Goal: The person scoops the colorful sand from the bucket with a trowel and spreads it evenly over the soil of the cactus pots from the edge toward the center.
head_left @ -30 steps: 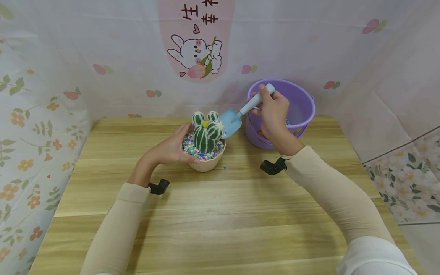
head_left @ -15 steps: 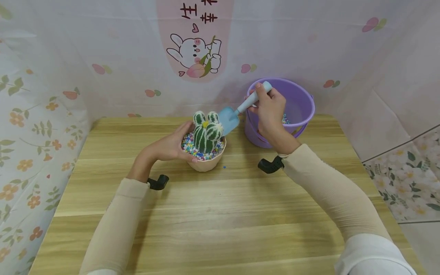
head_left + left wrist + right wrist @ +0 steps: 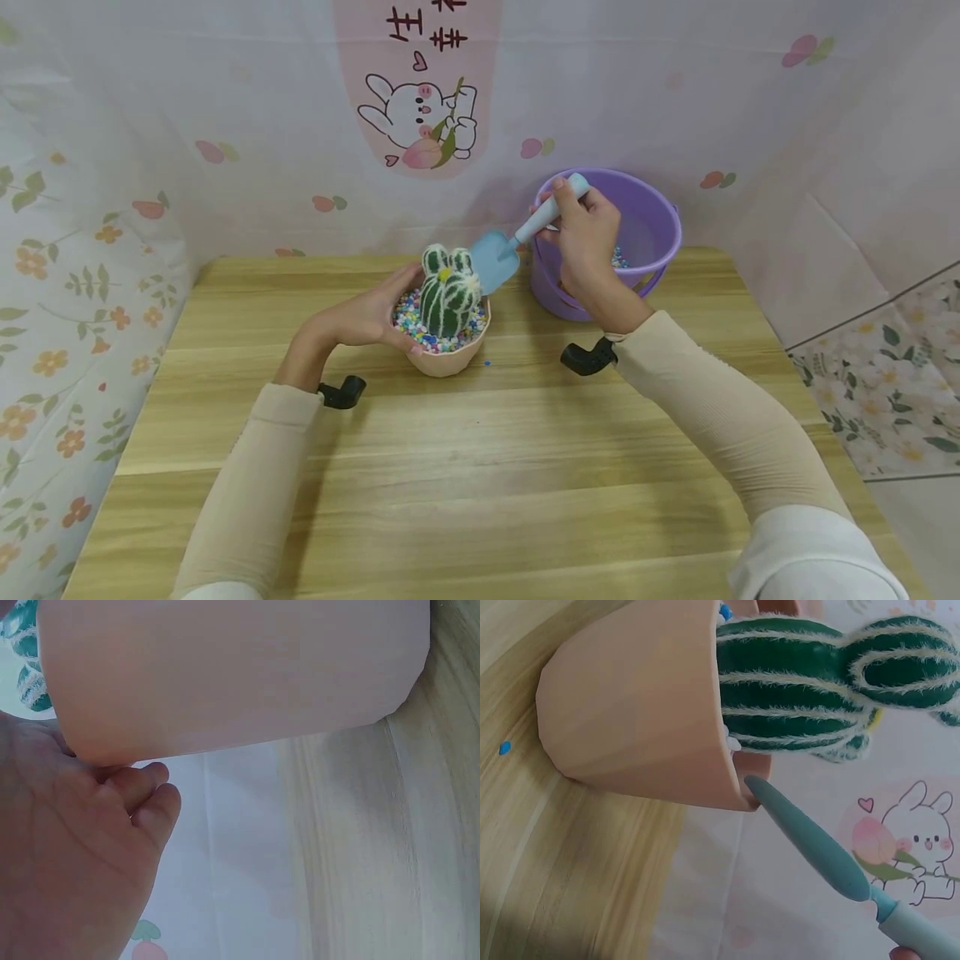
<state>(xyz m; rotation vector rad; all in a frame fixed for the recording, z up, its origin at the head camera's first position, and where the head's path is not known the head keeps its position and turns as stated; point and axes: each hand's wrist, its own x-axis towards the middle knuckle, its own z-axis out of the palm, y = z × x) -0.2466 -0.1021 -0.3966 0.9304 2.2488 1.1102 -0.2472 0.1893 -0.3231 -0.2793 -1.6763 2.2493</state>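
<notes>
A green cactus with fuzzy white stripes stands in a peach flowerpot, among small multicoloured pebbles. My left hand grips the pot's left side, thumb at the near rim and fingers round the far side. In my right hand is the white handle of a small light-blue shovel. Its blade tilts down to the pot's right rim, beside the cactus. Seen from the right wrist, the blade tip is at the rim of the pot.
A purple bucket with some pebbles inside stands behind my right hand. One blue pebble lies on the wooden table right of the pot. A printed cloth hangs along the table's back edge.
The shovel blade has tilted a little and shifted slightly left and up, along with my right hand. Blue bits visible on the blade earlier no longer show. My left hand keeps its grip on the pot.
</notes>
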